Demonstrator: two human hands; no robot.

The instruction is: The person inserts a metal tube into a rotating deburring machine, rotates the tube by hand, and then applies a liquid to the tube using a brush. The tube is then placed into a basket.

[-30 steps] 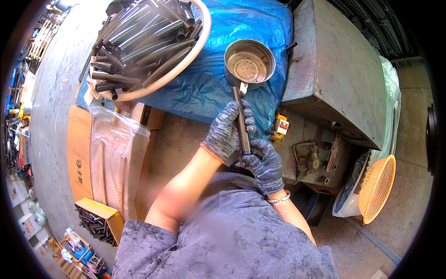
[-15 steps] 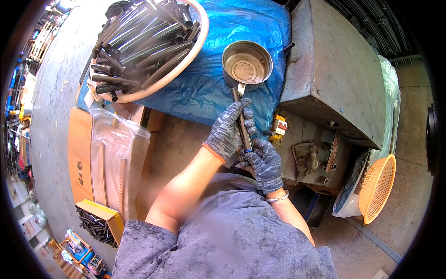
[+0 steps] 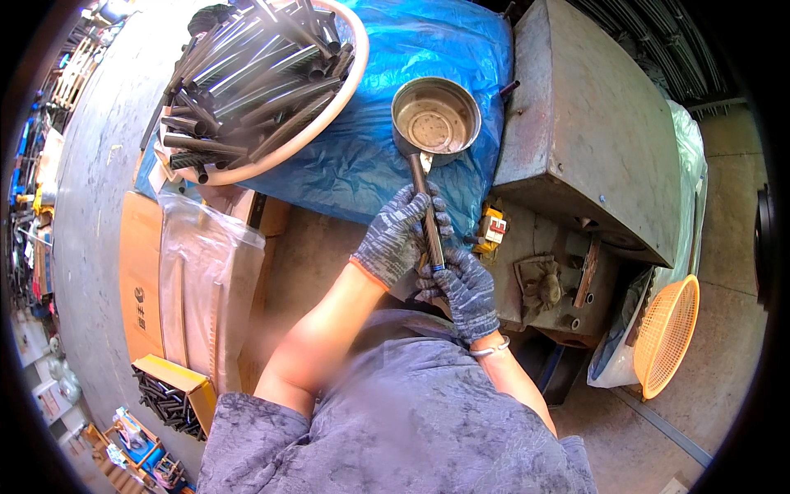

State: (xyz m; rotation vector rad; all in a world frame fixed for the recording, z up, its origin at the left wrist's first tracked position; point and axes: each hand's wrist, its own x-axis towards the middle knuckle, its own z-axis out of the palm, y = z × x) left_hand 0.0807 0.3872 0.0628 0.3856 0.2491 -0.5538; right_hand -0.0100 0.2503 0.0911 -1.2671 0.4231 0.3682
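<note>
A dark tube point(image 3: 418, 174) slants between my two hands, its far end beside the pale handle stub of a round metal pan point(image 3: 461, 115). Grey knit gloves cover both hands. My left hand point(image 3: 388, 239) has its fingers wrapped round the tube's middle. Lower down, my right hand point(image 3: 467, 292) closes on the near end, where a bit of blue shows. The pan stands on a blue plastic sheet point(image 3: 354, 177); whether the tube touches its stub I cannot tell. Part of the near end is hidden by the right glove.
At the far left, a round tub point(image 3: 360, 62) is heaped with dark tubes point(image 3: 271, 107). A cardboard box point(image 3: 197, 395) of short dark pieces sits lower left. To the right stand a grey metal housing point(image 3: 584, 115) and an orange mesh basket point(image 3: 666, 337). A glove point(image 3: 541, 284) lies below the housing.
Both hands have shifted very slightly toward the lower left with the tube. The grip looks the same, and the pan appears a few pixels lower in the picture.
</note>
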